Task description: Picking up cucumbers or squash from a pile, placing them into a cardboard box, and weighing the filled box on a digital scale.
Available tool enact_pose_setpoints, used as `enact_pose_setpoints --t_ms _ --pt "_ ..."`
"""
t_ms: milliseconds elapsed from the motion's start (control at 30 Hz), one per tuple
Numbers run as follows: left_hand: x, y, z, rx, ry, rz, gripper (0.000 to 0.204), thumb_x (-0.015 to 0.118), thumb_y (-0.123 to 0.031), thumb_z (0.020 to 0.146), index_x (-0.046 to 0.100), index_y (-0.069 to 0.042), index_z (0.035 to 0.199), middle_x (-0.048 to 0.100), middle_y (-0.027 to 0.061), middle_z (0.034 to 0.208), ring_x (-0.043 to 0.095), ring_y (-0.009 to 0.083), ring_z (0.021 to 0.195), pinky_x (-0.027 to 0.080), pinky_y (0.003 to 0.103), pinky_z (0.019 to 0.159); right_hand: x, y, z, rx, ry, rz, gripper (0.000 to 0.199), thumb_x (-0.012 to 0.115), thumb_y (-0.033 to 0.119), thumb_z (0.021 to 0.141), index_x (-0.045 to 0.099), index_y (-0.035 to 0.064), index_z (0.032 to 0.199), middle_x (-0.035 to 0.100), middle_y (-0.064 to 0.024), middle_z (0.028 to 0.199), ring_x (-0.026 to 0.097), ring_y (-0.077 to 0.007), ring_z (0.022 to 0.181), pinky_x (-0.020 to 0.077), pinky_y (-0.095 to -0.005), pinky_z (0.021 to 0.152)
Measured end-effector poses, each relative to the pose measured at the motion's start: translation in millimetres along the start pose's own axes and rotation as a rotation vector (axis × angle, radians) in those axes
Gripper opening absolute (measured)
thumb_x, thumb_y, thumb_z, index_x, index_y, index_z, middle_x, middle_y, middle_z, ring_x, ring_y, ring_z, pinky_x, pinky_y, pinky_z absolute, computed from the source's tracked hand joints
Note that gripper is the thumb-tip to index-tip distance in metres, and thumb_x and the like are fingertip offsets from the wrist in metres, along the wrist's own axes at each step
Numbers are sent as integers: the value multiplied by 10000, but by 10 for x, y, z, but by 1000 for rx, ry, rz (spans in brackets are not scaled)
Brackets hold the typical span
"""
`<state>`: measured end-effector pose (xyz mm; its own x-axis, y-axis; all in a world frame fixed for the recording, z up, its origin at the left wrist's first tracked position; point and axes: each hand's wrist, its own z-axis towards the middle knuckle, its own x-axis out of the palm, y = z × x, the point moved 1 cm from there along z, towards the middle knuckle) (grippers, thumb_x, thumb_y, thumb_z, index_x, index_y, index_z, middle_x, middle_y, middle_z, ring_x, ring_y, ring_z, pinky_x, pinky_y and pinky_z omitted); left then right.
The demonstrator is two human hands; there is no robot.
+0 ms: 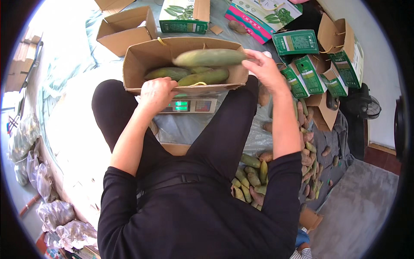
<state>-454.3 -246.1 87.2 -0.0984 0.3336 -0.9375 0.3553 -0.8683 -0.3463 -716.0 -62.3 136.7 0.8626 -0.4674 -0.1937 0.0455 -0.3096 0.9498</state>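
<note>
An open cardboard box stands in front of my knees on a digital scale with a lit green display. Several long green radishes lie inside it. My left hand is closed over the box's near rim, left of the middle. In my right hand, thumb and fingers pinch the right end of another green radish. That one is held level above the box opening, slightly blurred, its other end pointing left.
Green radishes and reddish-brown roots are heaped on the floor at my right. Green printed boxes cluster at the far right, near a black fan. Another open carton stands beyond the box. Clear plastic bags lie along the left.
</note>
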Motion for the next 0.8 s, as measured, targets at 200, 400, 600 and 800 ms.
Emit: enact_pose_setpoints --t_ms 200,400,600,800 --pt "7 -23 15 9 7 16 164 674 -242 758 657 -115 861 610 65 807 628 279 825 497 421 702 -77 -780 -288 -167 -424 51 318 638 111 877 597 17 1177 640 -52 1034 593 -115 931 469 -245 825" --pt "5 -48 36 -50 27 92 199 667 -262 773 671 -126 918 639 62 872 631 286 842 501 408 709 -269 -2119 -1403 379 -717 22 227 611 85 862 638 15 1077 661 -38 894 600 -115 781 473 -257 667" --pt "18 -114 48 -6 0 99 208 650 -248 788 664 -116 947 638 89 891 624 321 826 490 412 694 814 -3606 -2608 781 -571 87 169 553 116 857 675 14 916 671 -89 779 618 -186 706 488 -345 656" --pt "65 -120 47 -11 12 98 210 649 -246 790 655 -92 933 638 85 877 622 313 811 485 389 694 1788 -4007 -3104 393 -240 -147 277 511 239 845 675 31 927 664 -200 932 645 -341 902 505 -422 768"
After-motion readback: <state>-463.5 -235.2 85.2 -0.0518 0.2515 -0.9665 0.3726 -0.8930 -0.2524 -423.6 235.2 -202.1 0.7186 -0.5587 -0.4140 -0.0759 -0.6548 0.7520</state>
